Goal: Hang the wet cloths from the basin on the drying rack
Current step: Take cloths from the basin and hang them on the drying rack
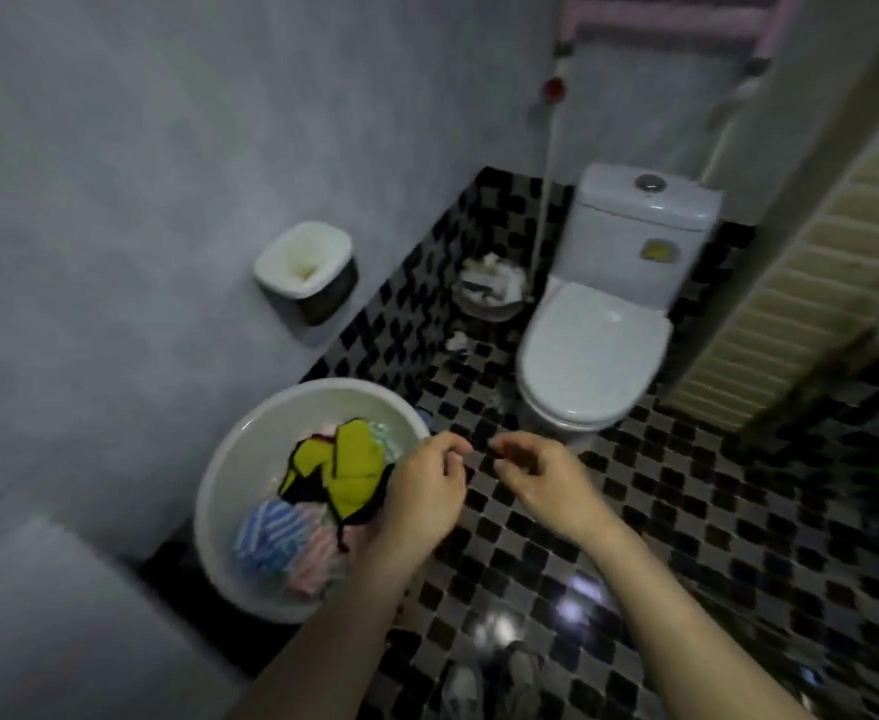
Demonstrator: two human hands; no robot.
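**Two hands beside the basin of wet cloths**

Left hand (pixel 421 493) over the basin's right rim, fingers curled inward, thumb close against the fingertips; right hand (pixel 543 478) just beside it above the floor, fingers curled the same way, tips turned toward the left hand; cannot tell whether pinching anything, too blurred against the dark tiles; just under the left hand, a yellow cloth (pixel 351 470) with black edging, heaped on top inside the white basin (pixel 208 491), a black strap trailing down near the wrist; lower in the same basin, a blue-striped cloth (pixel 268 532) and a pink-striped cloth (pixel 312 561); basin on the floor, close against the grey wall; black-and-grey checked floor tiles (pixel 686 511) all around; farther back, a white toilet (pixel 593 356), lid down, with a yellow sticker (pixel 658 250) on the cistern, writing too blurred to read; left of it, a full waste basket (pixel 489 288); on the wall, a white box holder (pixel 302 267); high at the top edge, a pink rack (pixel 676 13), well apart from the hands.
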